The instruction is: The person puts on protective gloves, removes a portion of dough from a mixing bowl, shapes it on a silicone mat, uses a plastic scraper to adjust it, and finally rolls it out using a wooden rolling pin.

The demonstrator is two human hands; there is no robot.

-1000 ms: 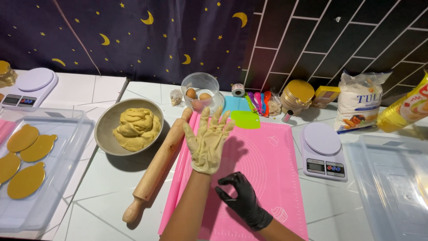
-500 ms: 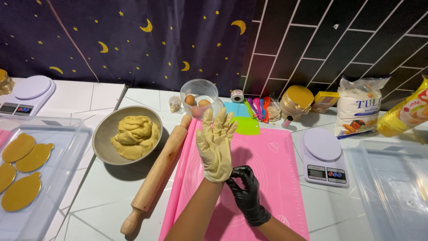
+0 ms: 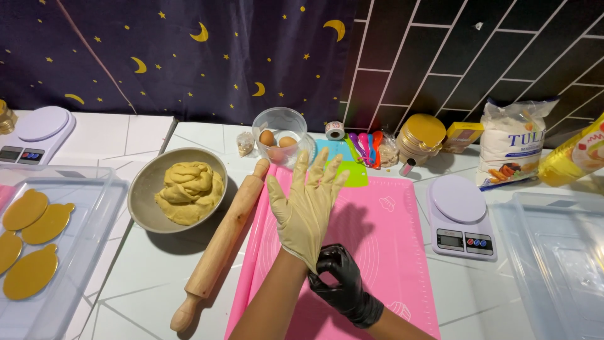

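My left hand (image 3: 306,204) wears a cream glove and is raised above the pink silicone mat (image 3: 384,233), fingers spread. My right hand (image 3: 344,286), in a black glove, pinches the cream glove's cuff at my left wrist. A wooden rolling pin (image 3: 221,242) lies along the mat's left edge. A grey bowl (image 3: 143,198) holding a lump of yellow dough (image 3: 187,191) stands to the left of it.
A clear container with eggs (image 3: 279,137) stands behind the mat, beside coloured spoons (image 3: 365,146). White scales sit at the right (image 3: 459,214) and far left (image 3: 31,132). A clear tray with gold boards (image 3: 28,249) lies left, another clear tray (image 3: 560,264) right. A flour bag (image 3: 511,151) stands at the back.
My left hand has lifted slightly and spread its fingers wider while my right hand pulled the cream glove's cuff down at the wrist.
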